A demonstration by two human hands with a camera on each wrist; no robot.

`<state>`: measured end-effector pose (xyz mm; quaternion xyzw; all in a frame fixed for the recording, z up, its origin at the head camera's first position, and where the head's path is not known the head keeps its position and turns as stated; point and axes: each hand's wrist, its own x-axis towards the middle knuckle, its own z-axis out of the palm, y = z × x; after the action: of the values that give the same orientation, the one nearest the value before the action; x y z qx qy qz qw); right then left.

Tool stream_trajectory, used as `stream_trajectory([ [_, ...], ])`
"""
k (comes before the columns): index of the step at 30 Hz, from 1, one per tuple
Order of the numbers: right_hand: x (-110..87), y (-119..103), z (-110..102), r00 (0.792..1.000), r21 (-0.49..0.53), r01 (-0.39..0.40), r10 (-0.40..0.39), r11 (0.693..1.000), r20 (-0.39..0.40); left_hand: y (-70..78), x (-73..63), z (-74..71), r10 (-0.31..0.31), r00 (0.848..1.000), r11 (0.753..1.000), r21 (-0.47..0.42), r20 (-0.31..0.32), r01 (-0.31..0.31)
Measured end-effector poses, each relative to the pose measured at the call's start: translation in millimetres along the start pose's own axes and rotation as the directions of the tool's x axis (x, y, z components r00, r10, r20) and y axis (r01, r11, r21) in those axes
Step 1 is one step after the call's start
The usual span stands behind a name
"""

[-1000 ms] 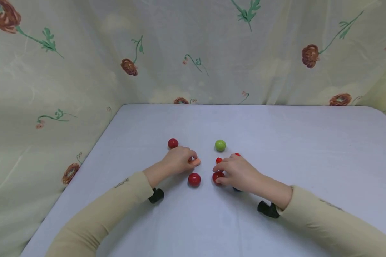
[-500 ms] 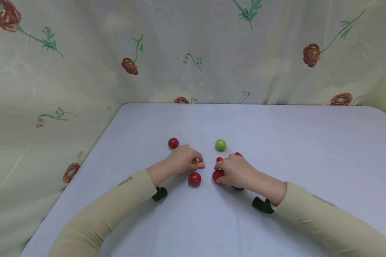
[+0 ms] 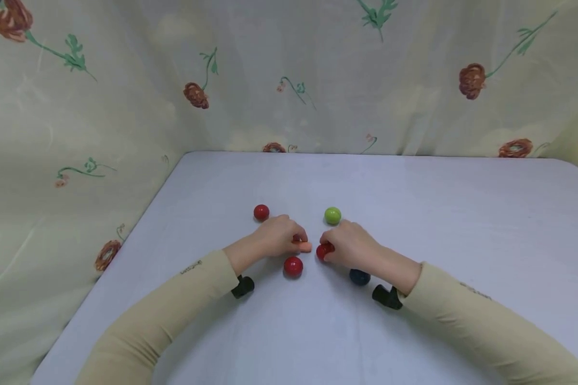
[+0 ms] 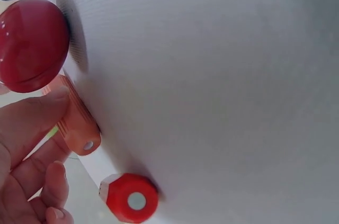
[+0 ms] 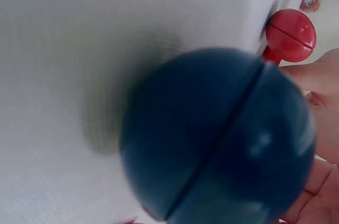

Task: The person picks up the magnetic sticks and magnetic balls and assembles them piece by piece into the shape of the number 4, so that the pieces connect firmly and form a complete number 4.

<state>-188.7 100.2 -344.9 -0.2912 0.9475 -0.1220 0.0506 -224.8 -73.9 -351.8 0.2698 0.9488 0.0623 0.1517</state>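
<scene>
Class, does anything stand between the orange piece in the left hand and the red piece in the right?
Nothing visible does: in the head view, only a narrow strip of table separates the orange piece from the red piece. A red ball sits nearer the person, outside that gap.

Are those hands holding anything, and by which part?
The left hand pinches an orange ribbed cylinder by its side. The right hand grips a red piece; the exact spot is hidden.

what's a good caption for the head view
Left hand pinches an orange piece, right hand holds a red piece, near a red ball, a green ball and a dark blue ball.
</scene>
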Motion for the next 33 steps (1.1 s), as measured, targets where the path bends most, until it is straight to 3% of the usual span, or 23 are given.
stream_trajectory([
  [18,1.6,2.0,-1.7,1.000,0.043,0.022,-0.021,0.999,-0.015,7.3,-6.2,-8.5,0.066,0.998,0.997,0.029,-0.008,-0.066],
  [27,1.2,3.4,0.1,0.999,0.047,0.036,-0.036,0.998,0.003,5.2,-7.5,-5.7,0.053,0.999,0.999,0.007,-0.006,-0.053],
  [33,0.6,3.3,-0.1,0.999,0.053,0.030,-0.031,0.998,0.021,-7.7,-13.5,-13.6,-0.021,0.999,0.998,-0.058,-0.032,0.019],
])
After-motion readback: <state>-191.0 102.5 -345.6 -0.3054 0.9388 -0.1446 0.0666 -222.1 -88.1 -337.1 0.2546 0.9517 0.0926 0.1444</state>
